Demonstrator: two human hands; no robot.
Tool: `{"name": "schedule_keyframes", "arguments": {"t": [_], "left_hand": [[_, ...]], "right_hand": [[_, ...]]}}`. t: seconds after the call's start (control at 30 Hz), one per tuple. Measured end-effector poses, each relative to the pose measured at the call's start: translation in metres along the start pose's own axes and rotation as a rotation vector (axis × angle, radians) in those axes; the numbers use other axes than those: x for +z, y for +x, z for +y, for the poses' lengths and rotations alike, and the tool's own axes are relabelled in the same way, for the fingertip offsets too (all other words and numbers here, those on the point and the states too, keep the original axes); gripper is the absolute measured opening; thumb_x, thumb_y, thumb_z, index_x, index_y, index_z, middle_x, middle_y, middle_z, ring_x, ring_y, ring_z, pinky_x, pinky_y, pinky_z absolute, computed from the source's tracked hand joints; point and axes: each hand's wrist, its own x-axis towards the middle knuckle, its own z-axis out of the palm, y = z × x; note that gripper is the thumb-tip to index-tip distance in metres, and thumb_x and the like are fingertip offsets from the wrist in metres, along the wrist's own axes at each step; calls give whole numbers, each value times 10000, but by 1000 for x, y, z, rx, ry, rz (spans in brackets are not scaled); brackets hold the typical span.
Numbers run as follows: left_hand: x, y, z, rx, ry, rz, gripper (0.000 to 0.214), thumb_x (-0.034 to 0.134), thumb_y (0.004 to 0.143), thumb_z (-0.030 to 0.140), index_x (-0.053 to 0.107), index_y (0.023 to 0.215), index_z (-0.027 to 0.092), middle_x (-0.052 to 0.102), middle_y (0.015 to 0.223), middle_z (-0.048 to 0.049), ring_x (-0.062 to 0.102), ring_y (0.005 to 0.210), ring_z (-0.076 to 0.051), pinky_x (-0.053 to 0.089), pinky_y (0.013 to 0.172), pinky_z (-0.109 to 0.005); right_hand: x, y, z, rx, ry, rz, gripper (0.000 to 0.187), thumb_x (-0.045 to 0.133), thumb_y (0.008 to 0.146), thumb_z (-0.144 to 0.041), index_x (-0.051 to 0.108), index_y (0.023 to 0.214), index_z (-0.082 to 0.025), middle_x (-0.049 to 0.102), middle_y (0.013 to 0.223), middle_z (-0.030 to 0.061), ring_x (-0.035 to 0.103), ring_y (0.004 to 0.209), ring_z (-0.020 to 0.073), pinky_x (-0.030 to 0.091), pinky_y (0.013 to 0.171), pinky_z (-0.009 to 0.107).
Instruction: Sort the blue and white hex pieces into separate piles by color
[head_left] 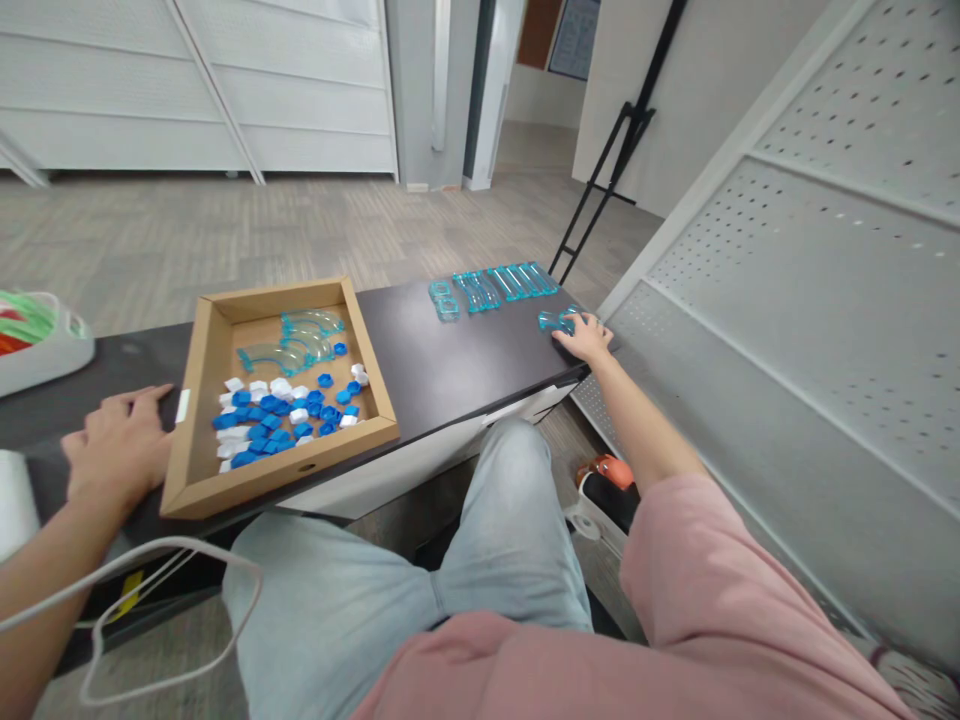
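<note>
The right hand [583,338] is lying at the far right corner of the dark table [450,360], arm stretched out, its fingertips touching a translucent blue track piece [553,321] that is sitting just ahead of and to the left of the fingers. Whether the fingers are pinching that piece or only resting on it cannot be told. Just beyond this hand and further left, a row of translucent blue track pieces [499,285] is lying side by side near the table's far edge. The left hand [120,445] is resting palm down on the table, fingers loosely curled and holding nothing, its fingertips just beside the left wall of a cardboard tray [201,420]. Inside the tray, to the right of this hand, small blue and white caps [281,410] are lying in a loose heap, with curved clear-blue track pieces [296,340] sitting behind them. A white cable [150,560] is looping below the left forearm.
</note>
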Motion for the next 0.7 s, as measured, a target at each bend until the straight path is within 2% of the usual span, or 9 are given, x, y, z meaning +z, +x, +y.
{"name": "schedule_keyframes", "arguments": {"t": [0.07,0.1,0.2,0.27,0.43,0.7], "left_hand": [[-1,-1,1,-13,-40,3,1272,298,760,918,142,1934,454,344,1955,-138,356,1763,-444,271,1383,-575],[-2,-2,2,-12,-53,9,1219,285,804,884,209,1929,421,354,1941,-167,354,1764,-446,268,1389,-584],[-5,-5,6,18,-67,32,1106,297,910,774,421,1859,220,407,1862,-300,379,1736,-485,278,1391,-631],[-8,-8,10,38,-67,42,1038,345,961,711,483,1804,122,430,1822,-345,409,1708,-502,300,1383,-654],[-14,-12,17,58,-49,37,938,342,1083,674,482,1783,65,438,1809,-338,430,1680,-494,325,1380,-665],[-10,-12,12,85,-80,55,891,305,1145,677,476,1784,80,422,1820,-315,418,1664,-480,323,1372,-649]], "right_hand": [[6,-10,-14,-96,12,1,616,679,1033,-529,718,1611,-318,524,1809,194,513,1660,444,321,1361,687],[10,-17,-22,-153,19,-1,596,685,1026,-512,731,1589,-323,540,1800,188,521,1652,447,325,1358,694],[21,-43,-47,-336,48,-28,582,725,994,-499,753,1550,-328,546,1804,174,531,1634,460,365,1332,699],[26,-62,-64,-440,81,-55,589,750,969,-484,763,1536,-327,540,1812,160,533,1622,466,411,1301,681],[33,-95,-108,-590,183,-84,440,710,963,-367,799,1387,-286,644,1696,149,604,1517,432,479,1235,613],[30,-112,-164,-659,137,-121,393,674,960,-264,751,1345,-289,712,1576,154,650,1424,436,511,1208,622]]}}
